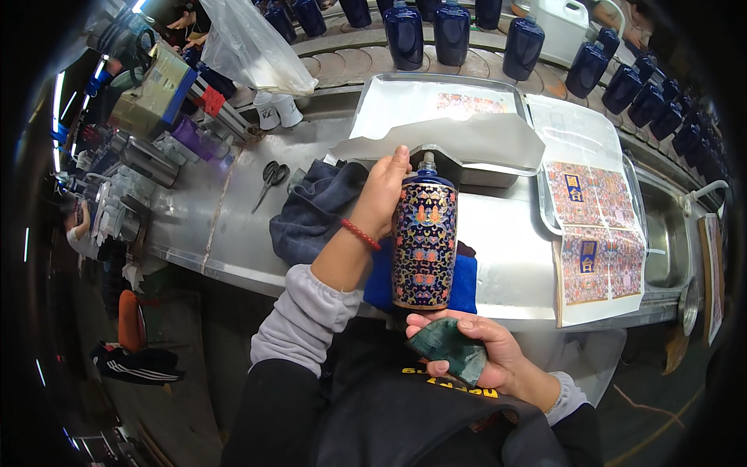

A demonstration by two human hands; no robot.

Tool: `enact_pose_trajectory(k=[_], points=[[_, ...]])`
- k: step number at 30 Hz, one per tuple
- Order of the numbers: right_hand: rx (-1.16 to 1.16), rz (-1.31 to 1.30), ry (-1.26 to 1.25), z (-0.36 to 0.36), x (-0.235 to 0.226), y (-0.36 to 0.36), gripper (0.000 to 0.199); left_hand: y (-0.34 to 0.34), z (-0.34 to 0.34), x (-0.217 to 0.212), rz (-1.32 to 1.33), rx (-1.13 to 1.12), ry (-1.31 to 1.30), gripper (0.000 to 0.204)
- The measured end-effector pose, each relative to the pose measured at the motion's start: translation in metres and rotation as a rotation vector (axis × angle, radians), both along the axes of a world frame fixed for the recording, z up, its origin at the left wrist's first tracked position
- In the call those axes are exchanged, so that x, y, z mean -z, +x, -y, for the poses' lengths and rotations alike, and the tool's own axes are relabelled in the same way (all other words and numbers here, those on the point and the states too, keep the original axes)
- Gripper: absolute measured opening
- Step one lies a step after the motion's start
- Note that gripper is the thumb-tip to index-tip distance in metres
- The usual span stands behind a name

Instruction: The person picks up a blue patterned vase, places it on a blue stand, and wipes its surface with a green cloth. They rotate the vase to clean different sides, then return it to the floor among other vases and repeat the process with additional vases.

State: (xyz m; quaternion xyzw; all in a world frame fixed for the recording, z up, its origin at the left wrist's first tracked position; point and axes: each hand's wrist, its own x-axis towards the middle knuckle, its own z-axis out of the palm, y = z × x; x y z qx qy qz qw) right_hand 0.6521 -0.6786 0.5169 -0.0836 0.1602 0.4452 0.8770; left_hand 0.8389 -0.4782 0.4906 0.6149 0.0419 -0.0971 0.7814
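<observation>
A dark blue bottle (425,247) covered in an orange, red and gold floral pattern stands nearly upright in front of me, its narrow neck at the top. My left hand (383,193) grips it by the upper left side, and some of those fingers are hidden behind it. Just below the bottle's base, my right hand (498,354) holds a flat dark green scraper (451,350) between thumb and fingers. Behind the bottle's lower part lies a bright blue cloth (464,284) at the counter's edge.
Patterned decal sheets (603,233) lie on a tray at right, beside a sink (665,233). Another tray (373,97) holds white paper behind the bottle. Scissors (271,183) and a dark towel (311,218) lie left. Several plain blue bottles (451,35) line the conveyor beyond.
</observation>
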Motion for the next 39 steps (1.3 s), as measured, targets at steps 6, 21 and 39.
enact_pose_trajectory(k=[6, 21, 39], points=[[0.043, 0.048, 0.009, -0.001, 0.01, 0.006, 0.054, 0.011, 0.007, -0.003, 0.053, 0.019, 0.042, 0.052], [-0.01, 0.945, -1.015, 0.013, 0.022, 0.146, 0.085, -0.043, -0.011, -0.018, -0.069, 0.312, -0.204, 0.087], [-0.016, 0.799, -0.82, 0.006, 0.022, 0.159, 0.071, -0.035, -0.014, -0.021, -0.114, 0.377, -0.214, 0.086]])
